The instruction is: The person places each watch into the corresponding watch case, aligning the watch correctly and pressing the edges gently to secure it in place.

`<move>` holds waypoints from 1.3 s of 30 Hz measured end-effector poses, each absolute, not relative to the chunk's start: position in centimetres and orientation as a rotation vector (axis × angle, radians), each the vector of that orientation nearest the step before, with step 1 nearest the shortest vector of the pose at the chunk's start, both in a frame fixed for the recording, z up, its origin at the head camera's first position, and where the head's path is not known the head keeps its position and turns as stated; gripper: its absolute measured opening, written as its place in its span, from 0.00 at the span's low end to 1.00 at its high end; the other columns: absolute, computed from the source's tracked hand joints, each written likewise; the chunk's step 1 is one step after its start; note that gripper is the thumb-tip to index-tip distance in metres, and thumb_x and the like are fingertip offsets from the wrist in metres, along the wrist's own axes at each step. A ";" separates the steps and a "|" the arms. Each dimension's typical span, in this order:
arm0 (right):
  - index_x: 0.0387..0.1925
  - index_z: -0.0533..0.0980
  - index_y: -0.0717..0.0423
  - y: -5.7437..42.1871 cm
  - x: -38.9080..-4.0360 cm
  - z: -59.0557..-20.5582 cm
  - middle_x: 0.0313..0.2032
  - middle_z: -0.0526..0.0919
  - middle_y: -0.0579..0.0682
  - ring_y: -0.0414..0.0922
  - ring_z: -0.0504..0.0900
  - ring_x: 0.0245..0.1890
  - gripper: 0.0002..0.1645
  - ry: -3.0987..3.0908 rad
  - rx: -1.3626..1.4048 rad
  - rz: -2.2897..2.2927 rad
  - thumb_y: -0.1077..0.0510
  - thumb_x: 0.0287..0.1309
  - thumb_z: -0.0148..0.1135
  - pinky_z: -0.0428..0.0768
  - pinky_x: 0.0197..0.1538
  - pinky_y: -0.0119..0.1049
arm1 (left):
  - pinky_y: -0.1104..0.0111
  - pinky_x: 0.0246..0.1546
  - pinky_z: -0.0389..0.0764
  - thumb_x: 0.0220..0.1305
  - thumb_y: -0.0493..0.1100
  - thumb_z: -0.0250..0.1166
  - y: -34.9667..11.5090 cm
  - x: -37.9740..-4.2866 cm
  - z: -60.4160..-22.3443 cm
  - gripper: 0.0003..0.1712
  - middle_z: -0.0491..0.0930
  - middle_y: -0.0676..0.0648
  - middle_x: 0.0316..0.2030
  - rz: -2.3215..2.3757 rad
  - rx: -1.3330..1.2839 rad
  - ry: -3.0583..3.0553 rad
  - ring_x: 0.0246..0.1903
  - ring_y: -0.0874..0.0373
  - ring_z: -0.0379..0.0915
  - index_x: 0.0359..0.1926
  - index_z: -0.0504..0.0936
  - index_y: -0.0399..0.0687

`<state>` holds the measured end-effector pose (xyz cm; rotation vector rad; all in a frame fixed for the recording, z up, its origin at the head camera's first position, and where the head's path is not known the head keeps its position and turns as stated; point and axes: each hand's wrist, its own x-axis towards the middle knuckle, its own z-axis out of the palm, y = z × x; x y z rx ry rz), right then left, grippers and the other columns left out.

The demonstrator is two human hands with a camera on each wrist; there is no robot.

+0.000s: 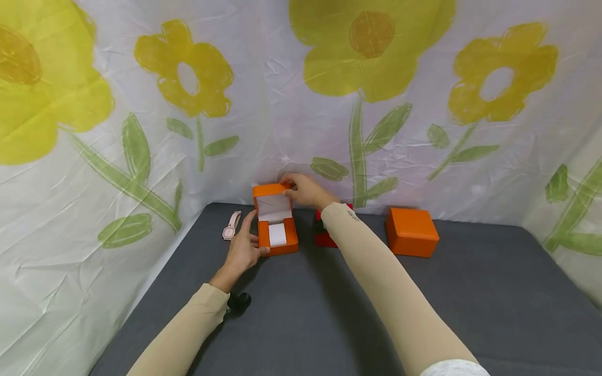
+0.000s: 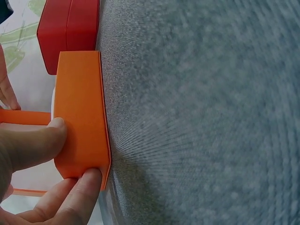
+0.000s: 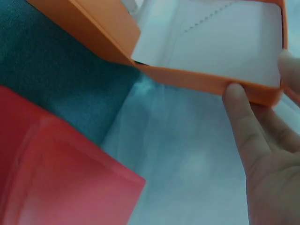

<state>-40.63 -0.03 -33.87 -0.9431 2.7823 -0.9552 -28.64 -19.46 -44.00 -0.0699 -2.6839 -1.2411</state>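
Note:
An orange watch box [image 1: 278, 249] stands with its lid [image 1: 269, 189] raised; a white cushion [image 1: 277, 235] sits in its base. My left hand [image 1: 240, 254] grips the base at its front left corner. In the left wrist view, the thumb [image 2: 35, 143] presses the front face and the fingers [image 2: 77, 197] lie along the side. At the lid's upper right corner, my right hand [image 1: 308, 191] pinches the edge. The right wrist view shows the fingers [image 3: 243, 117] against the lid's side. A pink watch [image 1: 230, 227] lies just left of my left hand.
A red box [image 1: 324, 240] stands right of the watch box, partly hidden by my right sleeve. Farther right is a closed orange box [image 1: 411, 232]. A flowered white curtain [image 1: 282, 104] hangs right behind the grey table [image 1: 301, 313].

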 end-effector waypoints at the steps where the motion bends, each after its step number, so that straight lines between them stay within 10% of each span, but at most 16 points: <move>1: 0.58 0.73 0.53 -0.2 -40.6 -34.0 0.54 0.76 0.50 0.46 0.74 0.54 0.20 2.787 -0.942 -0.964 0.56 0.66 0.58 0.72 0.57 0.40 | 0.57 0.34 0.81 0.45 0.32 0.76 -19.5 -28.6 -44.0 0.63 0.78 0.37 0.39 -1.245 -0.063 -2.687 0.36 0.47 0.79 0.74 0.48 0.64; 21: 0.64 0.65 0.57 -0.1 -39.3 -35.0 0.59 0.74 0.54 0.48 0.74 0.57 0.29 2.867 -0.785 -1.176 0.53 0.64 0.58 0.72 0.59 0.41 | 0.56 0.38 0.79 0.45 0.36 0.77 -19.4 -28.5 -43.9 0.61 0.76 0.38 0.39 -1.214 -0.086 -2.689 0.37 0.49 0.77 0.74 0.49 0.57; 39: 0.53 0.72 0.61 0.8 -36.2 -36.8 0.50 0.76 0.54 0.46 0.80 0.39 0.19 2.868 -0.892 -1.348 0.59 0.62 0.59 0.80 0.44 0.37 | 0.51 0.43 0.78 0.50 0.38 0.74 -21.5 -28.0 -42.3 0.40 0.73 0.33 0.47 -1.143 -0.147 -2.638 0.44 0.42 0.74 0.63 0.66 0.42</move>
